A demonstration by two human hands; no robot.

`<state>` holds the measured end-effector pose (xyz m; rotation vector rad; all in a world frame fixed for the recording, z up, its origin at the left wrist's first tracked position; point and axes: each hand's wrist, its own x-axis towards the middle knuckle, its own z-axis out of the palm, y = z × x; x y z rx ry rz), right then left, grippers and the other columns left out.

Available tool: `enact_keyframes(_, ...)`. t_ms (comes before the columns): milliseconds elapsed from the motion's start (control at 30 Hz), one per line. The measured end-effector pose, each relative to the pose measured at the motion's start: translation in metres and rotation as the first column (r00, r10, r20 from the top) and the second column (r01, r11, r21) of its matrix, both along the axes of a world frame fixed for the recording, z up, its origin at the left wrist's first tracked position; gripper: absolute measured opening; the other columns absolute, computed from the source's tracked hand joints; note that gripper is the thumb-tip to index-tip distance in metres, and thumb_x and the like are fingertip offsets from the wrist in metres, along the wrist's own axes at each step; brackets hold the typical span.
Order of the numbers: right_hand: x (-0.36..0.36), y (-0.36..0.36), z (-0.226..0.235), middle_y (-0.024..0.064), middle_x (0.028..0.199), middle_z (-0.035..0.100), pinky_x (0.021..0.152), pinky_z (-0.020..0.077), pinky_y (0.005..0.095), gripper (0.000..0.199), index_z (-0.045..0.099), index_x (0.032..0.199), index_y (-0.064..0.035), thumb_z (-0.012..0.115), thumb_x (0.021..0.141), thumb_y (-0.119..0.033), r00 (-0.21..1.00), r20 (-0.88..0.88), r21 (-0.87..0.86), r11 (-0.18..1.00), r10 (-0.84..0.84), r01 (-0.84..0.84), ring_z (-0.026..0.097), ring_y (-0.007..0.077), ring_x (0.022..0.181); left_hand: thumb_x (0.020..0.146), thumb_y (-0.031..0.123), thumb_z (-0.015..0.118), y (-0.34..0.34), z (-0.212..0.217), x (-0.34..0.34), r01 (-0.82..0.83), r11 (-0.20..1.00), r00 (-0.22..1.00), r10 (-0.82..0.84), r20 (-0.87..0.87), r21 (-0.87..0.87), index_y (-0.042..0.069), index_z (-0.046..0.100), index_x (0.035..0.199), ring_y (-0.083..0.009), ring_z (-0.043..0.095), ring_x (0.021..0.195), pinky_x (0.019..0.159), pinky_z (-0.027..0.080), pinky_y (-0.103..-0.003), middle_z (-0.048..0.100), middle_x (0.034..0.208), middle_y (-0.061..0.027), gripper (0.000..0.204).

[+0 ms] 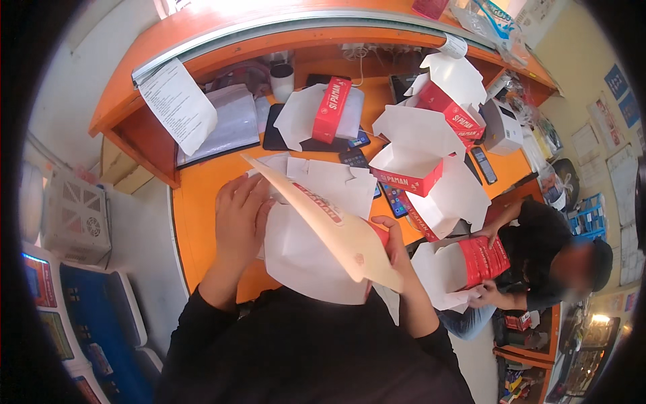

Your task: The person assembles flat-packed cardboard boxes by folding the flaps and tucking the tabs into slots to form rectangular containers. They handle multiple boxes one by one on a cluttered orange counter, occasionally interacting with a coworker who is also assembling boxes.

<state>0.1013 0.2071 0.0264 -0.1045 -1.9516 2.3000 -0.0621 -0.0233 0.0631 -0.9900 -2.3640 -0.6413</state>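
Observation:
An unfolded cardboard food box, white inside with a red outer wall, lies open in front of my body. My left hand grips the left side of this box, fingers close together along its white flap. At the right side, my right hand is closed on the box wall, its thumb up beside the red part. A cream paper sheet with red print stands tilted across the box and covers part of the right hand. Whether those fingers also pinch the sheet is hidden.
Several open red-and-white boxes crowd the orange desk to the right. Phones lie among them. A person at the right handles another box. Further back are a folder, a cup and a hanging printed sheet.

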Motion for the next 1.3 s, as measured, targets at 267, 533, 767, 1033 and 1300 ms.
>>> enact_keyframes(267, 0.017, -0.008, -0.005, 0.0112, 0.124, 0.047, 0.097, 0.0418, 0.0332, 0.068, 0.035, 0.129, -0.0087, 0.074, 0.076, -0.027, 1.000, 0.030, 0.118, 0.993, 0.007, -0.011, 0.049, 0.0200, 0.114, 0.086, 0.009, 0.058, -0.019, -0.035, 0.032, -0.075, 0.960, 0.789, -0.107, 0.605, 0.268, 0.000, 0.064, 0.097, -0.0322, 0.064, 0.067, 0.061, 0.050, -0.037, 0.066, 0.075, -0.0150, 0.015)
enact_keyframes(533, 0.032, -0.025, 0.011, 0.0107, 0.122, 0.046, 0.098, 0.0393, 0.0322, 0.065, 0.033, 0.127, -0.0080, 0.073, 0.078, -0.021, 0.994, 0.098, 0.121, 0.992, -0.057, 0.045, 0.047, 0.0194, 0.115, 0.085, 0.010, 0.057, -0.019, -0.041, 0.062, 0.001, 0.983, 0.712, -0.130, 0.690, 0.184, 0.000, 0.064, 0.098, -0.0374, 0.064, 0.075, 0.066, 0.050, -0.041, 0.067, 0.082, -0.0188, 0.018)
enact_keyframes(767, 0.030, -0.026, 0.010, 0.0111, 0.125, 0.042, 0.096, 0.0411, 0.0313, 0.061, 0.032, 0.127, -0.0084, 0.070, 0.080, -0.018, 0.991, 0.102, 0.171, 0.983, -0.082, 0.063, 0.047, 0.0193, 0.116, 0.080, 0.000, 0.056, -0.013, 0.001, 0.048, -0.009, 0.980, 0.625, -0.148, 0.766, 0.197, -0.003, 0.065, 0.090, -0.0282, 0.066, 0.074, 0.064, 0.050, -0.036, 0.068, 0.079, -0.0159, 0.014)
enact_keyframes(1033, 0.036, -0.028, 0.007, 0.0105, 0.117, 0.047, 0.095, 0.0402, 0.0329, 0.071, 0.034, 0.129, -0.0082, 0.078, 0.073, -0.017, 0.980, 0.119, 0.226, 0.965, -0.161, 0.131, 0.048, 0.0188, 0.111, 0.083, 0.018, 0.062, -0.017, 0.004, 0.058, -0.035, 0.999, 0.655, 0.014, 0.755, 0.012, -0.001, 0.065, 0.083, -0.0290, 0.064, 0.058, 0.056, 0.049, -0.035, 0.064, 0.068, -0.0174, 0.019)
enact_keyframes(1300, 0.032, -0.036, 0.010, 0.0092, 0.118, 0.049, 0.095, 0.0396, 0.0303, 0.062, 0.035, 0.127, -0.0077, 0.073, 0.078, -0.014, 0.982, 0.086, 0.169, 0.974, -0.165, 0.149, 0.048, 0.0178, 0.111, 0.080, 0.025, 0.067, -0.003, -0.037, 0.047, -0.121, 0.927, 0.534, -0.241, 0.810, 0.355, -0.002, 0.062, 0.091, -0.0249, 0.064, 0.062, 0.061, 0.050, -0.033, 0.063, 0.062, -0.0117, 0.029)
